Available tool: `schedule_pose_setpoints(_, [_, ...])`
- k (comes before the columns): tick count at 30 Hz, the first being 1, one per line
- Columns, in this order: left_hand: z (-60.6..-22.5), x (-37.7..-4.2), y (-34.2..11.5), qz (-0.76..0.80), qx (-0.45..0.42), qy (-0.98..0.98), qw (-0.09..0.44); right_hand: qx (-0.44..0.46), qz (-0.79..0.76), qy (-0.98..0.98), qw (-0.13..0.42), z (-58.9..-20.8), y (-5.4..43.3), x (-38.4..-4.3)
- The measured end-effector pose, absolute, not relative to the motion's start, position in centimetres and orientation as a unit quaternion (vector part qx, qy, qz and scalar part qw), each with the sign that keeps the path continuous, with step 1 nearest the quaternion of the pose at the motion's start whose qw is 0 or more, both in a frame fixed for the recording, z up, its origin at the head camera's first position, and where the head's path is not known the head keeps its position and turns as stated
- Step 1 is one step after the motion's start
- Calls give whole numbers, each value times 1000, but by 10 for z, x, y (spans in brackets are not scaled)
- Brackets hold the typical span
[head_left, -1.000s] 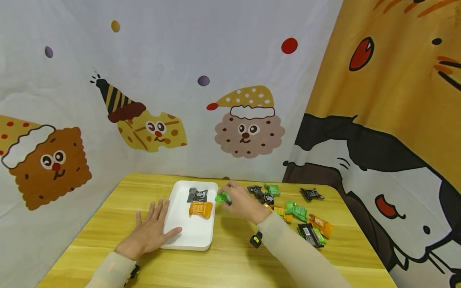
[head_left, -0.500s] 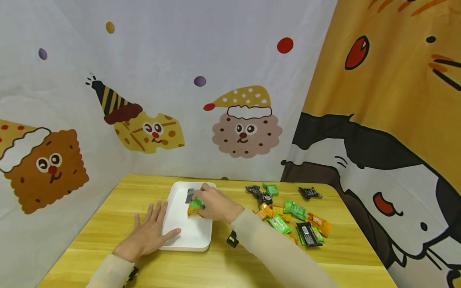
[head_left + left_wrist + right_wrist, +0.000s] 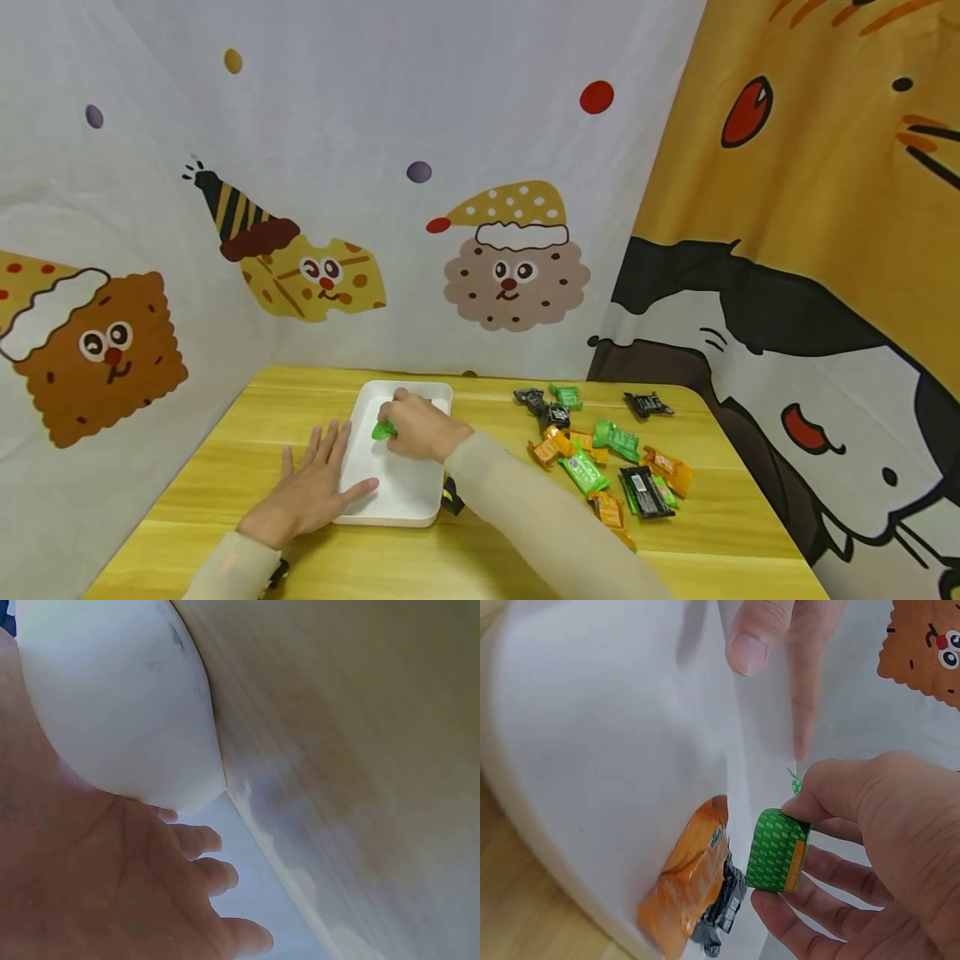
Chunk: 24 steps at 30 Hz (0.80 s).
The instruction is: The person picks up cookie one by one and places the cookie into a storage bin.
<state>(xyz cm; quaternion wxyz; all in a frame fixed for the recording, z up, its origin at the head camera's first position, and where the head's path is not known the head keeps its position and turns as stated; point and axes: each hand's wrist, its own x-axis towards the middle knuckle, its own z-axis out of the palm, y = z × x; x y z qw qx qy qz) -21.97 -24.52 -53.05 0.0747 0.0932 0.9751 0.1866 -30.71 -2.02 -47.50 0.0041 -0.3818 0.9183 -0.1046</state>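
Observation:
Over the white tray (image 3: 390,500), my right hand (image 3: 423,427) pinches a green wrapped candy (image 3: 778,851) between thumb and fingers. Beside it in the right wrist view, an orange wrapped candy (image 3: 688,877) and a black wrapped candy (image 3: 724,900) lie in the tray; in the head view my right hand mostly hides them. My left hand (image 3: 309,483) rests at the tray's left edge with fingers spread and thumb over the rim. In the left wrist view, the palm (image 3: 97,870) lies against the tray's outer side (image 3: 127,697).
Right of the tray, a loose scatter of wrapped candies lies on the wooden table (image 3: 390,567): green (image 3: 583,471), orange (image 3: 667,469) and black (image 3: 647,492). One black candy (image 3: 648,405) lies apart near the back right. A printed cloth (image 3: 337,100) hangs behind the table.
My right hand has carried the green candy leftward from beside the tray to over its middle, past the orange and black candies. The left hand has stayed at the tray's edge.

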Motion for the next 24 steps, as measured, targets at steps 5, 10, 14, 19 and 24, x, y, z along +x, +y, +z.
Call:
schedule_pose_setpoints(5, [-530,-219,-244,181,92,977,67,-369,-105,924,14,-475,-34,-311])
schedule_pose_setpoints(10, [-530,-218,-243,176,92,978,59,-361,-106,926,20,-476,-44,-312])
schedule_pose_setpoints(14, [-530,-218,-243,173,94,979,58,-348,-101,931,26,-480,-51,-314])
schedule_pose_setpoints(19, [-531,-218,-244,174,93,979,58,-345,-101,933,26,-483,-57,-315])
schedule_pose_setpoints(24, [-532,-218,-244,174,92,979,57,-345,-103,932,25,-486,-58,-316])
